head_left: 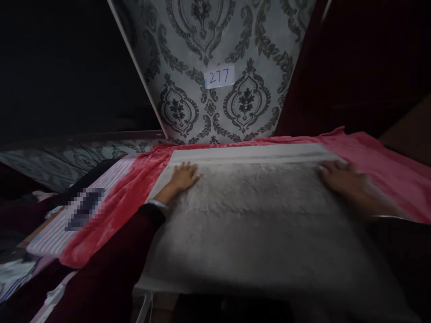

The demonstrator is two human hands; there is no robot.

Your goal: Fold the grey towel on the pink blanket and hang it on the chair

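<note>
Pointing its banded edge [249,154] at the wall [210,107], grey cloth [256,242], long axis unclear, lies under splayed left hand [185,176] and flat, blurred right hand [345,179], palms down.

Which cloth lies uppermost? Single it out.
The grey cloth under the left hand; it overlaps the red cloth, which partly covers the striped cloth.

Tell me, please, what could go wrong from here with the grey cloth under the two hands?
First, the grey cloth may bunch if the left hand and right hand push unevenly; faint creases already show between them. Second, the red blanket underneath could shift with it, as it seems to lie loose and rumpled. Third, the bracelet on the left wrist might catch the fabric.
</note>
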